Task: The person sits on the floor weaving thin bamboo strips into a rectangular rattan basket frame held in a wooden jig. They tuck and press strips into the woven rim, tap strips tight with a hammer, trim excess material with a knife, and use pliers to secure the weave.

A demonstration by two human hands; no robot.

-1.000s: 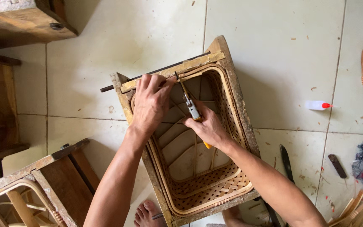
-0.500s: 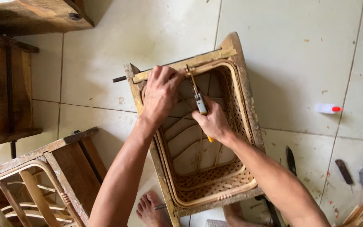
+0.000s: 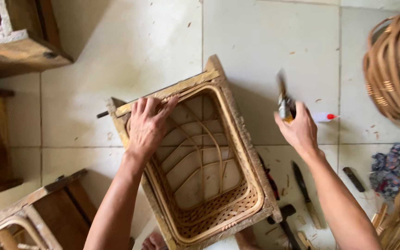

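A wooden-framed rattan chair seat [image 3: 200,171] lies tilted on the tiled floor [image 3: 265,41] near the middle of the view, its woven cane panel toward 6 o'clock and its curved cane ribs showing through the open frame. The left hand [image 3: 148,124] lies flat, fingers spread and unclenched, on the frame's upper rail at about 10 o'clock of the seat, touching the wood and the cane edge. A dark rod [image 3: 103,114] pokes out from the frame's corner just beside that hand, toward 9 o'clock. The right hand [image 3: 298,129] is off the seat, out at 2 o'clock from it, raised above the floor and clenched around a small tool [image 3: 283,99] with a metal head and a yellow handle; the tool is blurred, so its kind cannot be told for sure. Just beyond this hand, at 3 o'clock, a small white bottle with a red cap [image 3: 325,117] lies on the floor. At 5 o'clock of the seat lie a knife [image 3: 305,192] and a dark hammer [image 3: 287,222]. Farther out, a rattan basket [image 3: 396,65] sits at 2 o'clock, a crumpled cloth [image 3: 390,166] at 4 o'clock, and wooden stools [image 3: 19,41] at 10 o'clock.
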